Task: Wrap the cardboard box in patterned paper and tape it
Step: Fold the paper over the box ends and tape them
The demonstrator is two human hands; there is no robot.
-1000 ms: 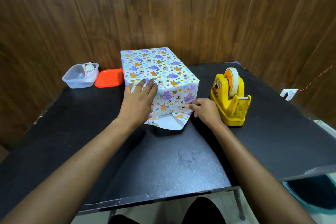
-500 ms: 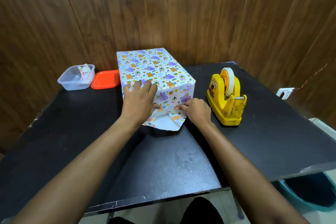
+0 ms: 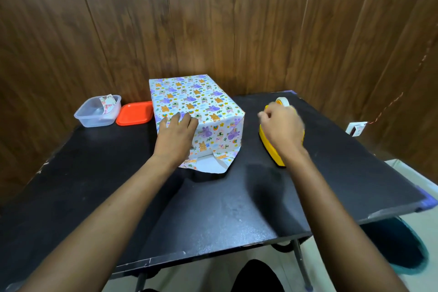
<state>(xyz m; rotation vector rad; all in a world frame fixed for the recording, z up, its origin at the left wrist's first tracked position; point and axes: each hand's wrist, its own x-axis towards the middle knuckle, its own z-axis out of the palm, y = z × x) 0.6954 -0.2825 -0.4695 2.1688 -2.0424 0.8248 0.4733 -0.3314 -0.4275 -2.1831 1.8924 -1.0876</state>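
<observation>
The cardboard box, covered in white paper with purple and orange animal prints, stands at the back middle of the black table. My left hand lies flat against its near left corner, pressing the folded paper down. A loose white flap of paper sticks out along the box's near bottom edge. My right hand hovers over the yellow tape dispenser to the right of the box, fingers curled and blurred. The tape roll peeks out behind that hand.
A clear plastic container holding a paper scrap and its orange lid sit at the back left. Wood panel walls close in behind. The table's near edge and right corner drop off to a teal bin on the floor.
My right hand has left the paper fold at the box's near face and moved right, over the tape dispenser. My left hand has stayed pressed on the box.
</observation>
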